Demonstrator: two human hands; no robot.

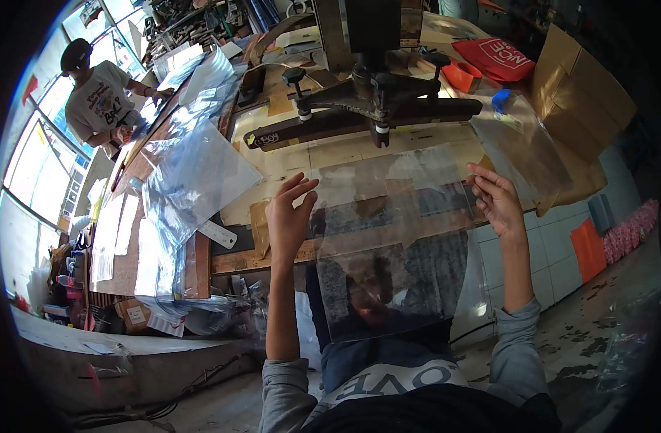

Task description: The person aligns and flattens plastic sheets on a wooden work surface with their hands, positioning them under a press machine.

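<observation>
Cluttered workbench [287, 162], clear plastic bag [392, 238] between left hand [289, 216] and right hand [498, 198]

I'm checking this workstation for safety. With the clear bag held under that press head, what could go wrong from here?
1. Both the left hand and right hand hold the clear bag close to the press head; fingers could be caught if they slide further in.
2. The bag hangs off the bench edge over the lap, so it may sag and feed in crooked.
3. The loose bags piled at the left could slip to the floor.
</observation>
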